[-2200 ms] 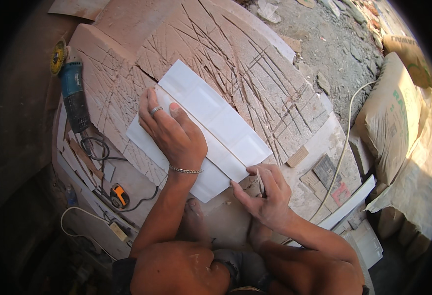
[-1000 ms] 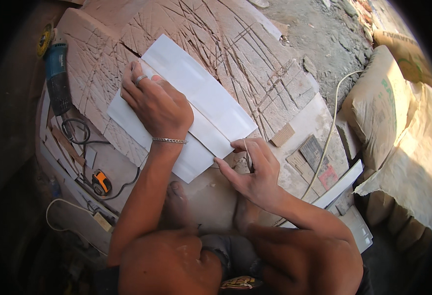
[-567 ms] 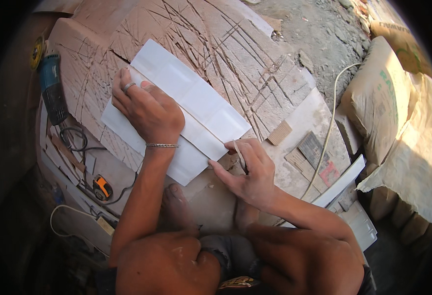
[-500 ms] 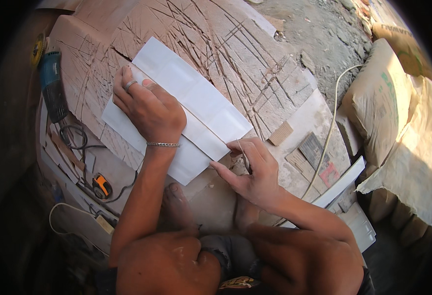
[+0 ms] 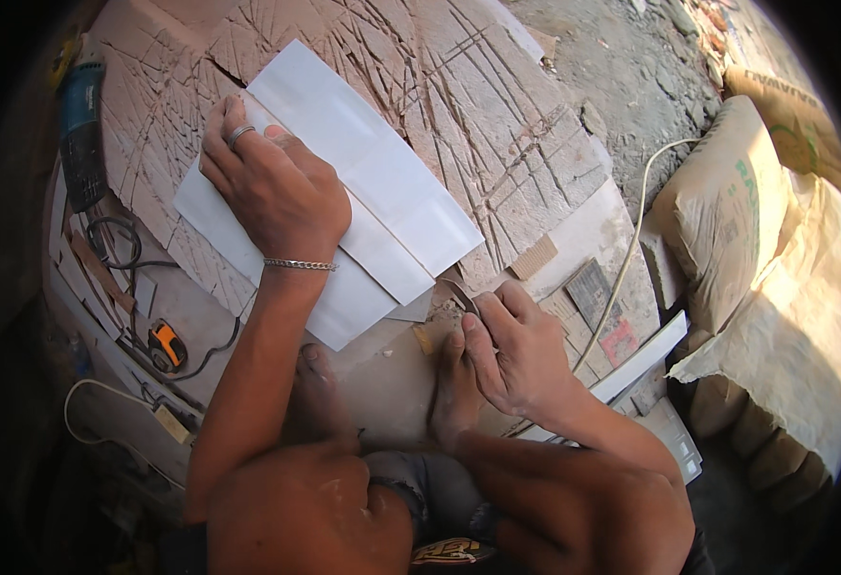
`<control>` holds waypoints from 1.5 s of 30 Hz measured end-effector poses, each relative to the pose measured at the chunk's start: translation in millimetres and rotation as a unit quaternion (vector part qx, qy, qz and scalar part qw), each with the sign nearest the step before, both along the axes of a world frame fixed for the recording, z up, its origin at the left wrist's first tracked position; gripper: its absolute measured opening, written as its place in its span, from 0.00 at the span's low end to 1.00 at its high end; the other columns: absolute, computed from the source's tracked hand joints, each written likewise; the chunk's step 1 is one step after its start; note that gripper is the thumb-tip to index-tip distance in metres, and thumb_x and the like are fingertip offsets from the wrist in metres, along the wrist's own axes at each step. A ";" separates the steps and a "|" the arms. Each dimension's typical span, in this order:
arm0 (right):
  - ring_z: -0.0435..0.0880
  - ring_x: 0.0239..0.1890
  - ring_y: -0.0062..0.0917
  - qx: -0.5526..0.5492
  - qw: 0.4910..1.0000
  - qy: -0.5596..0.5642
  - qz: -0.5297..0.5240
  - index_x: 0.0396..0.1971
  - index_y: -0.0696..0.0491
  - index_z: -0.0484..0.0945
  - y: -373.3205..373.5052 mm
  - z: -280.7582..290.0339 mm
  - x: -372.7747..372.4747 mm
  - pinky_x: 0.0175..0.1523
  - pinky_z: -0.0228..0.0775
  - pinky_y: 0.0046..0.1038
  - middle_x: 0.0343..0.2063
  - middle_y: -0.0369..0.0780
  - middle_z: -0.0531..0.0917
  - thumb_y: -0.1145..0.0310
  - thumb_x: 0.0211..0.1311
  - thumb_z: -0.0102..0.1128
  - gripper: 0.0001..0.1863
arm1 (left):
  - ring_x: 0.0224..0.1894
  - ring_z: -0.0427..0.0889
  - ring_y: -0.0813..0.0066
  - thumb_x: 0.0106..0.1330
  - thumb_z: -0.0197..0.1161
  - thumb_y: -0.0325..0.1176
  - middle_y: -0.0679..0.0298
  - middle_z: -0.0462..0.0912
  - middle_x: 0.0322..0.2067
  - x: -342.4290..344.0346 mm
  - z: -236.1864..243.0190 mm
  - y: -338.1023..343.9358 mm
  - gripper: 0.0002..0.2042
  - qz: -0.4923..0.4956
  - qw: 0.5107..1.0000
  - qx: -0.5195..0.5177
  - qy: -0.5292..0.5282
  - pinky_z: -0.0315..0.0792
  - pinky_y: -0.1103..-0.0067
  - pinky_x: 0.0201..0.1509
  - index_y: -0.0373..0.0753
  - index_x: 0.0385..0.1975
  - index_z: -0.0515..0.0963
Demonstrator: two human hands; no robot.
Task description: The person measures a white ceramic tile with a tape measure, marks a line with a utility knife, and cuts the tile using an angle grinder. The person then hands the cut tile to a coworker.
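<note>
My left hand point(image 5: 277, 182), a ring on one finger, is closed over the upper end of a narrow white strip point(image 5: 382, 251). It presses the strip flat on a smooth white tile-like sheet point(image 5: 363, 125), which shows on both sides of the strip. My right hand point(image 5: 521, 350) is closed around a thin, curved metal tool point(image 5: 461, 295). Its slim tip lies close to the lower right end of the strip; whether it touches cannot be made out. Most of the tool's handle is hidden in my fingers.
The sheet rests on a board scored with many cuts point(image 5: 497, 115). At the left lie a blue angle grinder point(image 5: 82, 125) and an orange-black tape measure point(image 5: 167, 345). Cables cross both sides. Filled sacks point(image 5: 727, 182) stand at the right. My bare feet point(image 5: 454, 393) are just below the sheet.
My right hand has drawn back from the strip's lower end, down and to the right, with the tool in it. My left hand keeps its hold. The whole view has shifted slightly.
</note>
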State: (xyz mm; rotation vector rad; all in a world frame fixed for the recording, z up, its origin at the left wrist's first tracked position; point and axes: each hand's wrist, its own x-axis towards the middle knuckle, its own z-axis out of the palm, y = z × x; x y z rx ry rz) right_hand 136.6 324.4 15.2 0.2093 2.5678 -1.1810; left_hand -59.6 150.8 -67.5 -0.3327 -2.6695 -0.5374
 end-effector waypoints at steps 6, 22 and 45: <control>0.78 0.25 0.45 0.043 0.999 0.022 0.015 0.47 0.60 0.78 0.8 -3.1 7.7 0.29 0.73 0.43 0.36 0.50 0.70 0.70 0.69 0.62 0.12 | 0.65 0.68 0.41 0.74 0.51 0.26 0.41 0.70 0.63 -0.6 -1.8 -1.6 0.20 -0.007 1.000 -0.011 0.012 0.62 0.54 0.71 0.25 0.63 0.67; 0.81 0.25 0.28 -0.016 0.988 0.146 -0.053 0.44 0.60 0.85 -5.9 -9.8 12.3 0.27 0.71 0.27 0.32 0.43 0.81 0.82 0.57 0.74 0.14 | 0.64 0.68 0.40 0.72 0.51 0.26 0.38 0.69 0.61 -1.4 -1.3 -1.7 0.21 -0.018 1.000 -0.020 0.002 0.60 0.53 0.71 0.22 0.61 0.66; 0.83 0.28 0.32 -0.044 0.985 0.162 -0.027 0.53 0.58 0.81 -2.9 -18.8 10.5 0.30 0.74 0.31 0.36 0.44 0.80 0.82 0.58 0.71 0.21 | 0.62 0.68 0.41 0.67 0.52 0.24 0.37 0.69 0.59 -1.2 -2.0 -1.1 0.22 -0.010 1.000 -0.008 -0.003 0.59 0.54 0.71 0.21 0.61 0.66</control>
